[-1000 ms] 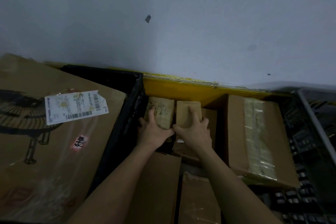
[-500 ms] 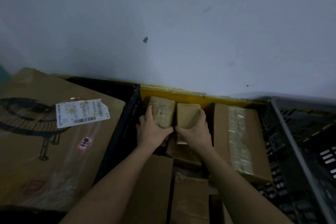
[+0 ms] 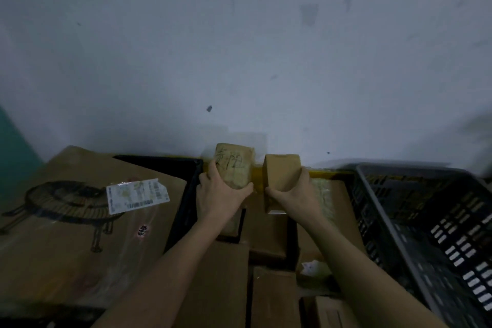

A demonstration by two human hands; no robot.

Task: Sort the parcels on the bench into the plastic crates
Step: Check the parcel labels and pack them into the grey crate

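My left hand [image 3: 222, 196] grips a small taped parcel with black handwriting [image 3: 234, 165], lifted above the pile. Beside it, my right hand [image 3: 292, 194] grips a plain small brown parcel [image 3: 282, 176], also raised and tilted on edge. Below both hands lie several brown cardboard parcels [image 3: 269, 237] packed close together against a yellow edge [image 3: 327, 173]. A black crate [image 3: 183, 186] stands to the left and a grey slotted plastic crate [image 3: 415, 224] to the right.
A large cardboard box printed with a fan and carrying a white shipping label [image 3: 135, 194] fills the left side. A taped box [image 3: 330, 202] lies right of my right hand. A pale wall [image 3: 239, 48] rises directly behind everything.
Both hands have lifted their small parcels up off the pile and slightly apart. The camera has tilted upward, showing more wall.
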